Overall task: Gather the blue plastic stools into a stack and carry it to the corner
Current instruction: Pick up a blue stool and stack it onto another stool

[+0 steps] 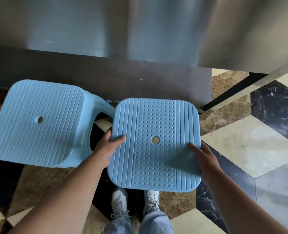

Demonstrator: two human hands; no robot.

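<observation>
Two blue plastic stools show from above, each with a dotted, ribbed square seat and a small centre hole. The nearer stool (154, 144) is in front of me, above my feet. My left hand (108, 146) grips its left seat edge, thumb on top. My right hand (204, 157) grips the right edge, thumb on top too. Its legs are hidden under the seat. The other stool (38, 122) stands to the left, tilted in view, with one leg showing beside the held stool.
A stainless steel counter front (140, 26) with a dark base (106, 76) rises directly ahead. Its corner and a metal leg (238, 86) are at the right. Patterned marble floor tiles (251, 146) spread to the right. My white shoes (134, 203) are below the stool.
</observation>
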